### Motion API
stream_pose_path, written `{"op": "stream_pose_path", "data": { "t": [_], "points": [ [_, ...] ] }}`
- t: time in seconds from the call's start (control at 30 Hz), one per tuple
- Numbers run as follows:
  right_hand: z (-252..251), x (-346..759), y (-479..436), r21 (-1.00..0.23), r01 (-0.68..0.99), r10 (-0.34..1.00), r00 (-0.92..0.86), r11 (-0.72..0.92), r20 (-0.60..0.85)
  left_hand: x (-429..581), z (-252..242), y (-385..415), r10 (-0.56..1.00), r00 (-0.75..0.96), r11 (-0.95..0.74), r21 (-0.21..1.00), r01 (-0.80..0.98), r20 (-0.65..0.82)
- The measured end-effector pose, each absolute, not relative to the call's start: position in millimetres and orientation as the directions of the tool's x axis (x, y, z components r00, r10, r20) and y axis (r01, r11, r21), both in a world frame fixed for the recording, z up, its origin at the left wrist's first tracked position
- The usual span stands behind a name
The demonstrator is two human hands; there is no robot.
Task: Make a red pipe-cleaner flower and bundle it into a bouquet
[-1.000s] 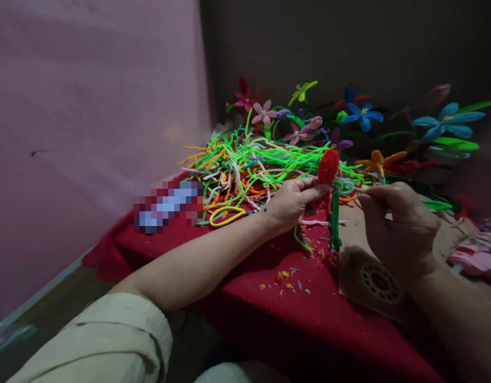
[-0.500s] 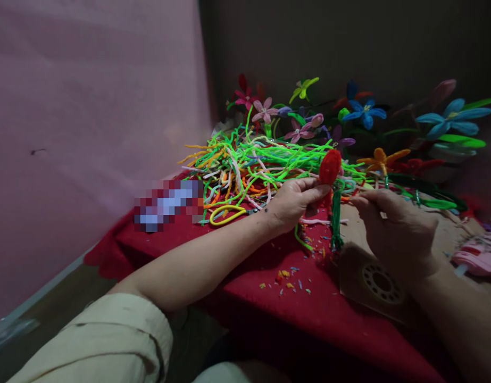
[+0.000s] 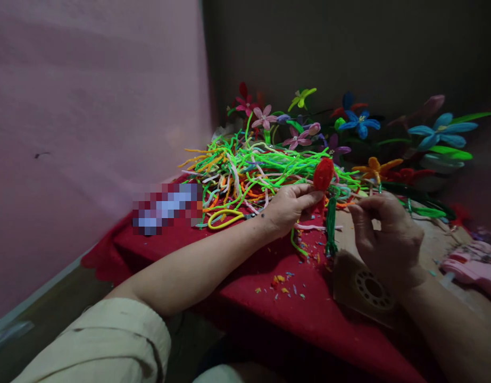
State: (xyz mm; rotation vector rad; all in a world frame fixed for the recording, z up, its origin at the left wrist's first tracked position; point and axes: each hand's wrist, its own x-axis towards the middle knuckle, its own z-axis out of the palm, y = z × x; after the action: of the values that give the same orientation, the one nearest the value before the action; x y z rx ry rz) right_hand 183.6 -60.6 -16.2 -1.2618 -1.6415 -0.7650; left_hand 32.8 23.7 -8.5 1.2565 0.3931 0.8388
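My left hand point(image 3: 290, 206) pinches a red pipe-cleaner flower point(image 3: 323, 174) just below its head, holding it upright over the red cloth point(image 3: 213, 255). A dark green stem point(image 3: 331, 226) hangs down from the flower. My right hand point(image 3: 383, 234) is closed beside it, thumb and fingers pinched on a thin green strand near the stem. A tangled heap of loose pipe cleaners point(image 3: 253, 170), mostly bright green, lies just behind both hands.
Finished pipe-cleaner flowers point(image 3: 360, 122) in pink, blue, orange and yellow stand along the back wall. Yellow-handled scissors point(image 3: 225, 217) lie left of my left hand. A brown card with a round ring point(image 3: 371, 290) sits under my right wrist. A pink glue gun point(image 3: 471, 266) lies far right.
The view has shifted slightly. Both hands keep their pinch on the flower and strand, my right hand edging a little left toward the stem.
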Motion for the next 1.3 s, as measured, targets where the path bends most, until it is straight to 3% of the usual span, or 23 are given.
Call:
{"op": "stream_pose_path", "data": {
  "t": [0.43,0.7,0.8,0.93,1.07,1.17,1.3],
  "points": [
    [-23,186,-58,-0.155,0.958,0.441,0.035,0.241,0.897,33,-11,24,0.737,0.658,0.082,0.946,-0.314,0.154],
    [-16,181,-65,-0.473,0.833,0.606,0.225,0.286,0.763,33,-9,21,0.751,0.649,0.084,0.957,-0.277,0.122],
    [-14,178,-65,-0.526,0.781,0.623,0.234,0.337,0.747,33,-7,20,0.749,0.650,0.073,0.960,-0.270,0.126],
    [-12,173,-63,-0.606,0.699,0.642,0.273,0.380,0.717,33,-4,17,0.774,0.615,-0.033,0.979,-0.201,0.153],
    [-10,169,-61,-0.785,0.421,0.686,0.397,0.454,0.610,34,-3,14,0.781,0.604,-0.108,0.987,-0.119,0.158],
    [-6,167,-62,-0.799,0.314,0.676,0.426,0.513,0.601,34,-1,10,0.778,0.600,-0.218,0.976,-0.024,0.188],
    [-3,168,-63,-0.795,0.295,0.706,0.364,0.531,0.607,34,2,7,0.756,0.582,-0.458,0.877,0.143,0.300]
  ]
}}
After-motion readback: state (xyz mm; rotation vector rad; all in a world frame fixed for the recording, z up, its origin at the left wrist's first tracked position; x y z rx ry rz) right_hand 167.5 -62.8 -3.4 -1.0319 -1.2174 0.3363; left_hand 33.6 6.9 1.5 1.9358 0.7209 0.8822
